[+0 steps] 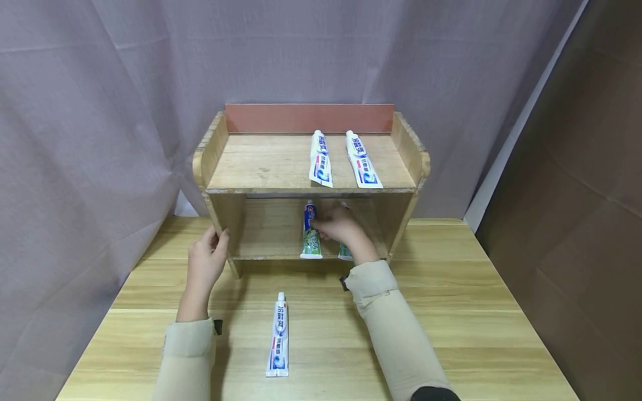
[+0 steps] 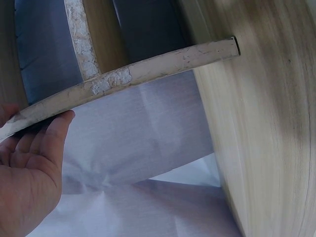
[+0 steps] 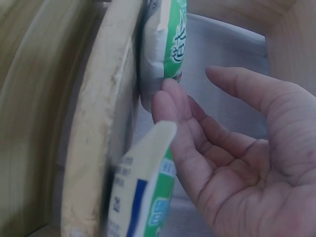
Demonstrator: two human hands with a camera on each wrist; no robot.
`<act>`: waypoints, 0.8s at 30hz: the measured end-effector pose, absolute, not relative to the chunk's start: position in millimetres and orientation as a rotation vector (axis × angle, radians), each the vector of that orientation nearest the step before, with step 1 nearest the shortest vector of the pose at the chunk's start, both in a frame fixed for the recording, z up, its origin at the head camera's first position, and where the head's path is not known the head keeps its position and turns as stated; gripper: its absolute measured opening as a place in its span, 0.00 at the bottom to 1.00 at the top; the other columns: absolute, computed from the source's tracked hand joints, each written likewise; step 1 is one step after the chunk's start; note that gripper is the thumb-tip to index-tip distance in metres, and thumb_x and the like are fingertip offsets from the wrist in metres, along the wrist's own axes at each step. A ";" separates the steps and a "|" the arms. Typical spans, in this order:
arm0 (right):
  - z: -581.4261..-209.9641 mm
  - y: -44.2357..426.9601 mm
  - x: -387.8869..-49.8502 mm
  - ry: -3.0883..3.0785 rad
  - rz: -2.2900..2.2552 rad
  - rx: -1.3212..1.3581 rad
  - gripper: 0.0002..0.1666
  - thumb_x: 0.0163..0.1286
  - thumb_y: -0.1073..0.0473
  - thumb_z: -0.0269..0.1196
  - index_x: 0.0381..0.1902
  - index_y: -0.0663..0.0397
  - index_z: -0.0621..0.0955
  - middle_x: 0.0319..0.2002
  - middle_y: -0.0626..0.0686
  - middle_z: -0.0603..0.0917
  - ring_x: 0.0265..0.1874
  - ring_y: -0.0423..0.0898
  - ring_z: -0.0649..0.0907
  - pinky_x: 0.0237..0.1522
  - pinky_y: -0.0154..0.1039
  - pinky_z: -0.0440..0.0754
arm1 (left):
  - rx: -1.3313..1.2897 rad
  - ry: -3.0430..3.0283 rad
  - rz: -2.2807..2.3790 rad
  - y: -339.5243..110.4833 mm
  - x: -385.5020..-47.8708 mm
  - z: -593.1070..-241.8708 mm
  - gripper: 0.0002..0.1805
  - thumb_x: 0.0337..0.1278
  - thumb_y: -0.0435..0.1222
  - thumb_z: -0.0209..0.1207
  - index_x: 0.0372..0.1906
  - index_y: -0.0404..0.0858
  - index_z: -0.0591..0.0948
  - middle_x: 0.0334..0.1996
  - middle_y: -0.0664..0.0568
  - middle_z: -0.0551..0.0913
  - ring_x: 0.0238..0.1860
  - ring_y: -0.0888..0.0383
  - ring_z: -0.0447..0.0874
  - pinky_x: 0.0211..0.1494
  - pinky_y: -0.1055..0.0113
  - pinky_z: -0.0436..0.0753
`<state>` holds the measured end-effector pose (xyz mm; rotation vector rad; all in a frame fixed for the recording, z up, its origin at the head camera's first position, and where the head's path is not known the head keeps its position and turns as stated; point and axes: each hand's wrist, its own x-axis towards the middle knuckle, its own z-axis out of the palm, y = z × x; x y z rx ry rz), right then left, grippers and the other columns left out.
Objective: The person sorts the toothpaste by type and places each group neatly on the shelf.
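My left hand (image 1: 207, 262) grips the front edge of the left side panel (image 2: 163, 64) of a small wooden shelf (image 1: 266, 161), thumb on one side and fingers on the other. Over the lower board, my right hand (image 1: 346, 227) reaches between two blue-and-green toothpaste tubes (image 1: 311, 239). The second tube (image 1: 345, 252) is partly covered by that hand. In the right wrist view, thumb and fingers (image 3: 168, 106) stand apart with nothing pinched between them; the fingertips are close to both tubes, and whether they touch is unclear.
Two white-and-blue toothpaste tubes (image 1: 321, 159) lie side by side on the upper board. Another white toothpaste tube (image 1: 278, 337) lies on the wooden table (image 1: 481, 323) in front of the shelf. A grey curtain (image 1: 281, 50) hangs behind.
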<state>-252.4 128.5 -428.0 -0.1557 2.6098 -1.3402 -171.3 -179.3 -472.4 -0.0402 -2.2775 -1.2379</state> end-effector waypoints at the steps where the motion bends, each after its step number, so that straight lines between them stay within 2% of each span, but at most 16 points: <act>1: -428.0 128.8 -250.9 2.620 -1.320 -0.164 0.19 0.68 0.51 0.68 0.40 0.64 0.82 0.33 0.61 0.86 0.32 0.55 0.87 0.37 0.44 0.88 | -0.039 -2.279 -1.236 -179.3 -171.3 -472.3 0.14 0.73 0.42 0.55 0.43 0.34 0.84 0.44 0.39 0.88 0.46 0.44 0.89 0.48 0.50 0.88; 9: -432.4 132.5 -235.6 2.726 -1.279 -0.270 0.17 0.69 0.49 0.66 0.39 0.59 0.86 0.29 0.53 0.86 0.29 0.49 0.85 0.33 0.41 0.85 | -0.052 -2.271 -1.216 -179.3 -171.8 -472.2 0.13 0.73 0.41 0.56 0.43 0.34 0.83 0.43 0.39 0.88 0.45 0.44 0.89 0.47 0.50 0.88; 16: -434.4 133.8 -212.7 2.779 -1.328 -0.285 0.17 0.68 0.48 0.67 0.39 0.57 0.86 0.26 0.49 0.87 0.28 0.52 0.86 0.28 0.39 0.84 | -0.042 -2.275 -1.209 -178.6 -171.4 -473.8 0.13 0.73 0.41 0.56 0.43 0.36 0.83 0.42 0.39 0.89 0.45 0.44 0.89 0.47 0.50 0.88; 24: -427.4 131.7 -189.6 2.791 -1.395 -0.320 0.18 0.67 0.46 0.68 0.37 0.56 0.87 0.25 0.48 0.87 0.26 0.47 0.86 0.28 0.38 0.83 | -0.033 -2.279 -1.219 -179.2 -172.1 -474.2 0.14 0.73 0.43 0.55 0.43 0.35 0.84 0.42 0.40 0.89 0.45 0.45 0.89 0.47 0.49 0.88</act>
